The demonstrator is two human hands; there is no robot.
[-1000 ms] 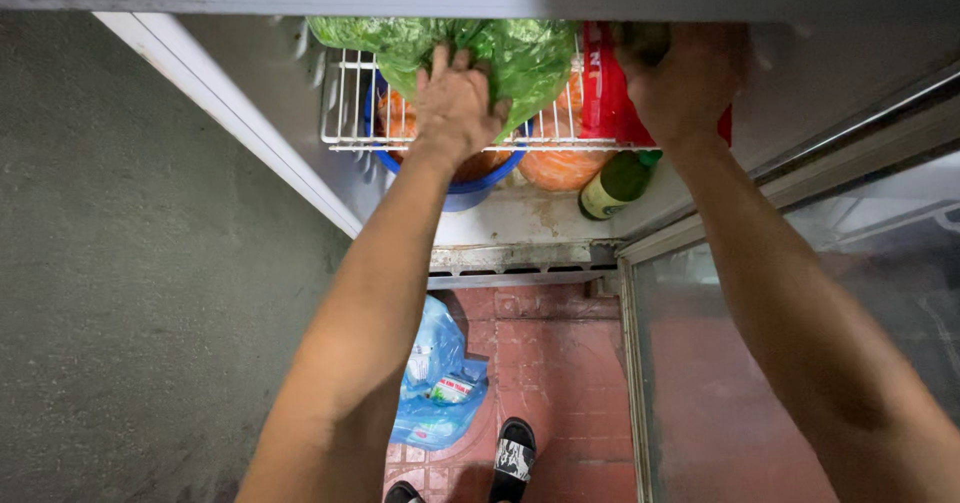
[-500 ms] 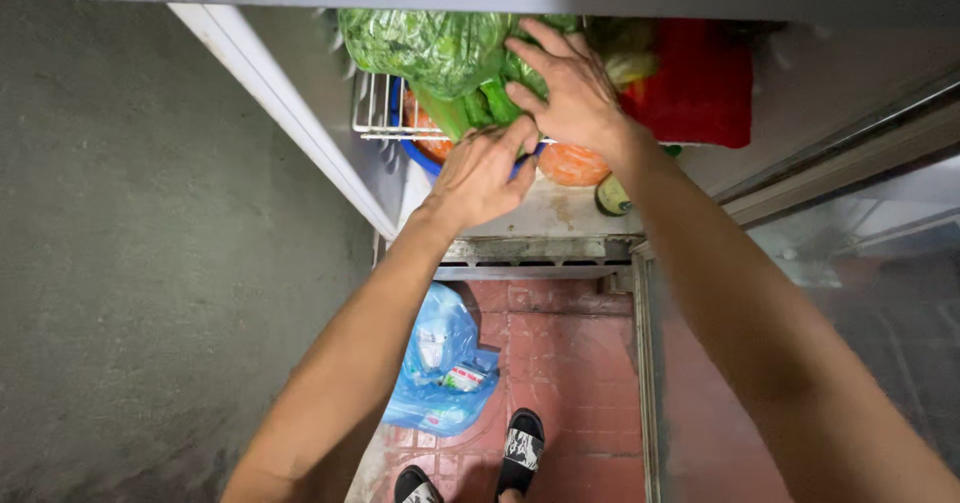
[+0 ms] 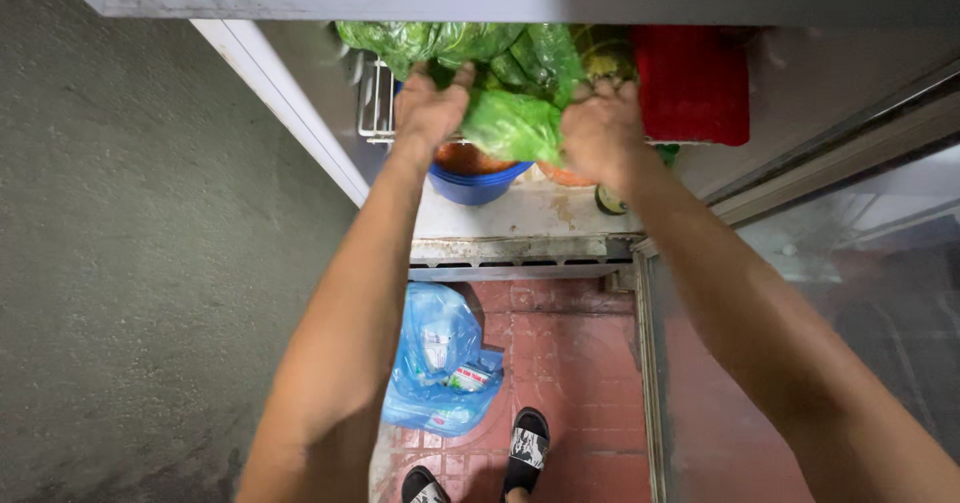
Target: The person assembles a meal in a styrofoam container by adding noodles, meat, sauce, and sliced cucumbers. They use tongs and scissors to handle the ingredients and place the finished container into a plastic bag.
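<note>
Item: bag of leafy greens [image 3: 510,113], clear green plastic, bulging and crumpled, lying on the white wire rack [image 3: 375,103] inside the open fridge, far from me and roughly centre. My left hand [image 3: 432,108] is laid on the bag's left side, fingers spread and curled over the plastic, touching it; whether it truly grips I cannot tell. My right hand [image 3: 600,133] is pressed to the bag's right side, fingers partly bent into the film, apparently pinching a fold. Handling, as I judge it: light, soft, yielding, the plastic slick and likely damp; leaves bruise easily, so best taken from both sides low down or by gathered film at the neck, not squeezed in the middle. Adjacent: red flat container [image 3: 692,83] just right of the bag; blue bowl [image 3: 478,178] beneath the rack on the left; an orange item [image 3: 560,175] partly hidden behind my right wrist; a dark bottle top [image 3: 610,201] near it. Below, on the red tiled floor [image 3: 560,343]: blue plastic bag [image 3: 440,373] with small packets, and my black sandals [image 3: 525,443].
</note>
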